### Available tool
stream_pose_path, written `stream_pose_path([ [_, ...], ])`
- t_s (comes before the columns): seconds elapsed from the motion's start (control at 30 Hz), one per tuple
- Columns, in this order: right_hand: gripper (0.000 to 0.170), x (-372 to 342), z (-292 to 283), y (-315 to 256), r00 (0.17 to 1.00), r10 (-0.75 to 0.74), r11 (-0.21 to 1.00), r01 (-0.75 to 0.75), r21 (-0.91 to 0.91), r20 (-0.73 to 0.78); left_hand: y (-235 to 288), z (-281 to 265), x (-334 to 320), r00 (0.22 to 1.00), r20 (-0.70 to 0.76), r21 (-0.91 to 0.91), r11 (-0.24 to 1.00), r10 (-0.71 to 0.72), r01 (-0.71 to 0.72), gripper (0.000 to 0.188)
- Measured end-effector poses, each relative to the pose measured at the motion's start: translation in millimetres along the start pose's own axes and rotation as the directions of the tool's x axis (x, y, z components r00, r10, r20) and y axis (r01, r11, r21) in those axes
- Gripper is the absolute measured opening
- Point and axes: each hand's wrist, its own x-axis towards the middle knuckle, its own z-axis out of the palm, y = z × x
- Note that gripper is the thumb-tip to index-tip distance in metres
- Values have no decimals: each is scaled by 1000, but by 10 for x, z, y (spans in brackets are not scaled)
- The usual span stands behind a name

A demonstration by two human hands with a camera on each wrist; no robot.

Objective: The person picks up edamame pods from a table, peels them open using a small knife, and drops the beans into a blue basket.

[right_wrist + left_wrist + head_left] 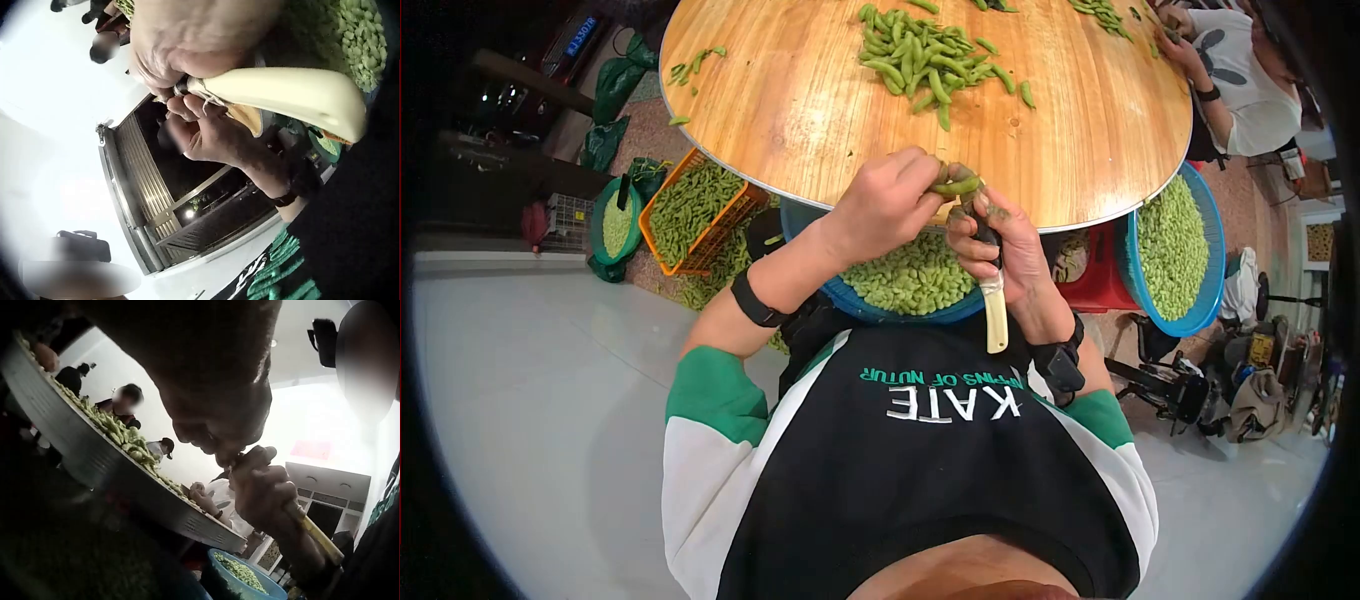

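Observation:
My left hand pinches a green soybean pod just over the near edge of the round wooden table. My right hand meets it there, fingers curled round a slim tool with a cream handle and a black part inside the grip. That handle points back towards my chest; the tool's working end is hidden by the fingers. In the right wrist view the cream handle passes under the palm, close to my left hand. Below both hands is a blue basin of shelled green beans.
A heap of pods lies on the wooden table. An orange crate of pods stands at the left, with a green basin beyond. At the right are a blue tub of beans and another person at the table.

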Motion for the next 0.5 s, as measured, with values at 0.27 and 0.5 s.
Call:
stream_pose_path([
  [0.27, 35, 17, -60, 28, 1000, 23, 999, -23, -26, 10, -26, 29, -85, 974, 36, -408, 886, -226, 220, 10],
  [0.5, 24, -35, 133, 31, 981, -140, 888, 64, -456, -135, 59, -35, -82, 748, 376, -643, 427, -547, 635, 14],
])
